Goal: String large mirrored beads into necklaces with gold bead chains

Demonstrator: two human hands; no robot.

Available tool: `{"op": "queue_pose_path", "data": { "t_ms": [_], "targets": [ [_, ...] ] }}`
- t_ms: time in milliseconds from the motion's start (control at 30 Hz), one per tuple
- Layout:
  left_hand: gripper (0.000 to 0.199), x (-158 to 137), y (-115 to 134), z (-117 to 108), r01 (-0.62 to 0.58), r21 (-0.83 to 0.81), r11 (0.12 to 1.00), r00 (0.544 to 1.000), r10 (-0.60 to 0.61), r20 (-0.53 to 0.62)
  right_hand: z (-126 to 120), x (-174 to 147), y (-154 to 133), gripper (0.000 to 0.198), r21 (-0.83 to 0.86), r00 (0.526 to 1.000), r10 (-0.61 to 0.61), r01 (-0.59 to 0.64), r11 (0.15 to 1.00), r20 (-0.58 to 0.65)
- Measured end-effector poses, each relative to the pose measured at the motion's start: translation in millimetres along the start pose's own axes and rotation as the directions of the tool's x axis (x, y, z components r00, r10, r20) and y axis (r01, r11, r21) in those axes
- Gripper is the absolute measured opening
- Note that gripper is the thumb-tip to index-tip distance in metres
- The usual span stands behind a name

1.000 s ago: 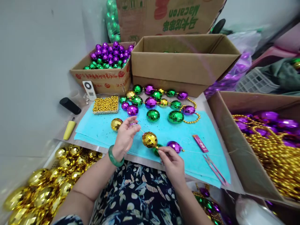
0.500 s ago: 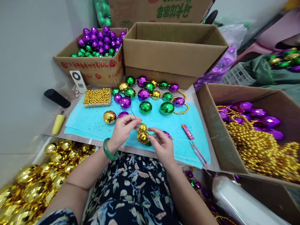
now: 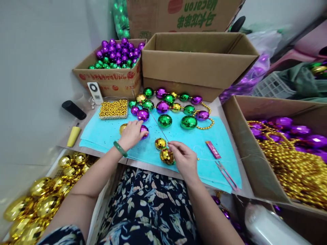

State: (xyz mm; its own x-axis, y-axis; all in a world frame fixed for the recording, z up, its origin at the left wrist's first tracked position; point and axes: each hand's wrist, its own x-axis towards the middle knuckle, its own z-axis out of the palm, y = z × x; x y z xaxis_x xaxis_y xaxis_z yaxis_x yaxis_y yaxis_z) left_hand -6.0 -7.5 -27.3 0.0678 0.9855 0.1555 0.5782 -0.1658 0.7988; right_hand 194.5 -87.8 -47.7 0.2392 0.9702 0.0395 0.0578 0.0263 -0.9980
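My left hand (image 3: 131, 133), with a green bangle at its wrist, lies over a shiny purple bead (image 3: 144, 132), its fingers and thumb closed around it. Partly behind that hand is a gold bead (image 3: 123, 128). A long thin needle (image 3: 158, 126) slants up and left from the pinched fingertips of my right hand (image 3: 184, 159). Right by these fingers, a smaller gold bead (image 3: 160, 143) and a larger gold one (image 3: 167, 156) sit close together on the blue cloth (image 3: 102, 136). Two loose green beads, one of them (image 3: 165, 120) nearer the middle, lie farther back.
Strung beads (image 3: 162, 107) stretch across the back of the cloth. A tray of small gold beads (image 3: 113, 109) stands left; pink-handled snips (image 3: 227, 175) and a pink packet (image 3: 213, 149) lie right. Cardboard boxes (image 3: 199, 68) line the back and right. Large gold beads (image 3: 47, 204) fill a crate lower left.
My left hand has left the needle and moved left onto the purple bead. The needle is now in my right hand, which has come away from the larger gold bead. The view has shifted slightly.
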Motion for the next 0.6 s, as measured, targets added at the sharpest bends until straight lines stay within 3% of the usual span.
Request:
{"op": "queue_pose_path", "data": {
  "t_ms": [100,167,233,300,333,400,467,533,600],
  "targets": [
    [0.052,-3,-11,22,0.087,0.183,0.979,0.993,-0.101,0.068,0,-1,-1,0.019,0.029,0.999,0.03,-0.03,0.999,-0.02],
    [0.059,-2,-14,31,0.14,0.171,0.975,0.984,-0.156,0.081,1,-3,1,0.023,0.065,0.997,0.072,-0.071,0.995,-0.007],
    [0.059,2,-14,32,0.189,0.034,0.981,0.979,-0.191,0.067,1,-8,7,0.026,0.091,0.993,0.113,-0.114,0.989,0.017],
    [0.054,7,-11,26,0.276,-0.267,0.923,0.961,-0.273,0.048,0,-14,13,0.027,0.079,0.991,0.131,-0.133,0.988,0.033],
    [0.05,10,-9,21,0.322,-0.463,0.826,0.941,-0.332,0.063,-1,-16,16,0.027,0.055,0.992,0.125,-0.127,0.99,0.033],
    [0.041,13,-4,11,0.351,-0.797,0.491,0.898,-0.418,0.138,-2,-19,23,0.024,-0.009,0.997,0.078,-0.078,0.997,0.026],
    [0.033,14,3,2,0.302,-0.936,0.184,0.877,-0.438,0.197,-1,-20,28,0.022,-0.068,1.0,-0.005,0.007,0.998,0.022],
    [0.028,12,8,-4,0.249,-0.967,0.052,0.875,-0.439,0.202,0,-19,31,0.021,-0.113,0.995,-0.094,0.096,0.989,0.022],
    [0.027,9,13,-6,0.224,-0.975,0.017,0.876,-0.442,0.193,2,-18,32,0.02,-0.153,0.987,-0.158,0.159,0.975,0.018]
  ]
}}
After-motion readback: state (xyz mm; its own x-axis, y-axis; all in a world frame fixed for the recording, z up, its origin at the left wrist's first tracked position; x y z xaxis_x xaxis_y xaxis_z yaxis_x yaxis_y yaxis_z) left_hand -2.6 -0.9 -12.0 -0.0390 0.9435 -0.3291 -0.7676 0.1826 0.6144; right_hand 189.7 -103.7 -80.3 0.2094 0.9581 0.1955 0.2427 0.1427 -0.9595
